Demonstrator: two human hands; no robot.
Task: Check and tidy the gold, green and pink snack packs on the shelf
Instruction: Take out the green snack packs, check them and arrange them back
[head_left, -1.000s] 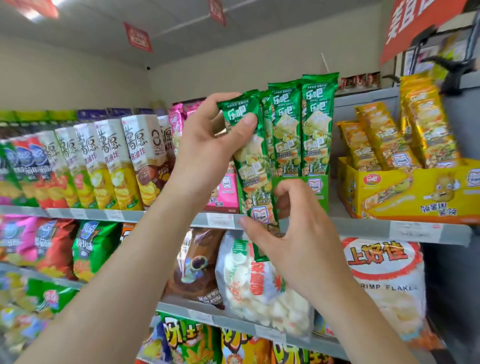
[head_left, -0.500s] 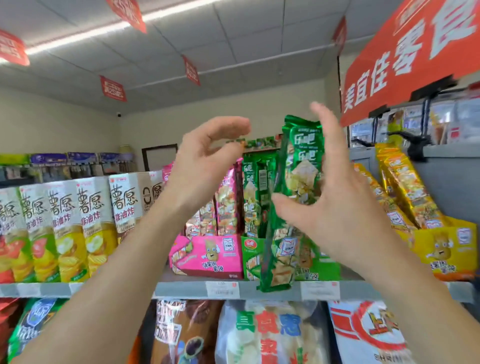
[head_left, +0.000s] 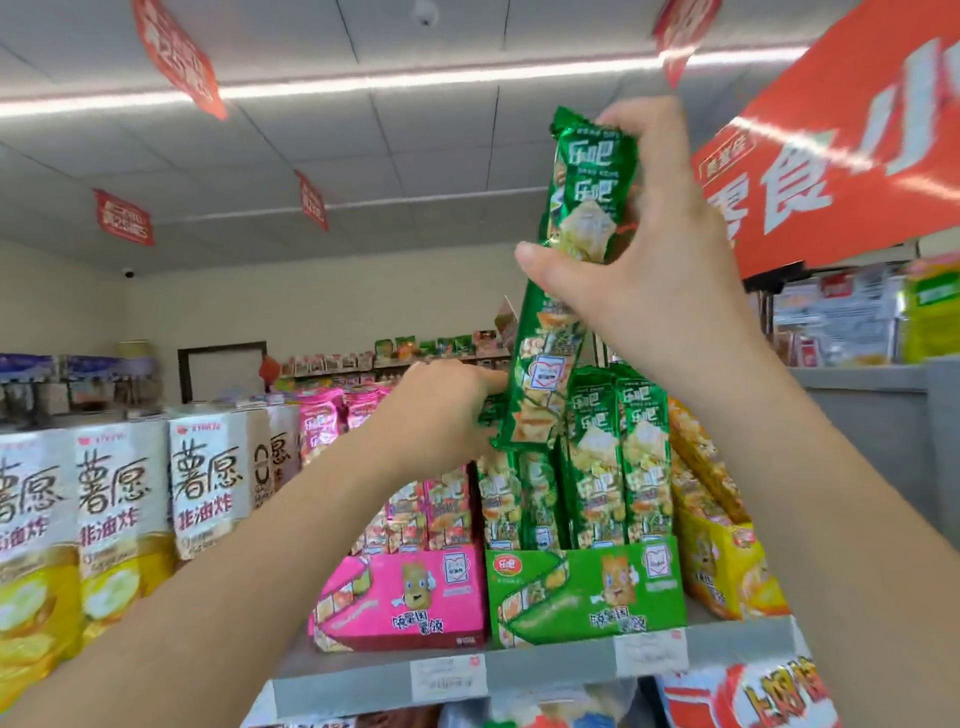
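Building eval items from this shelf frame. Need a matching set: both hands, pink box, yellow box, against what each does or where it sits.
1 right hand
2 left hand
3 pink box
4 yellow box

a left of the green box
b right of the green box
c grips the raised green pack
d at the tops of the boxed green packs

Pairs: 1-c, 2-d, 3-a, 4-b

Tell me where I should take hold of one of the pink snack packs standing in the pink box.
Pinch the top end of a pink pack, coming from above. The packs stand upright in the pink box, whose front wall hides their lower ends, and neighbours crowd each side, so probably only the tops stand free.
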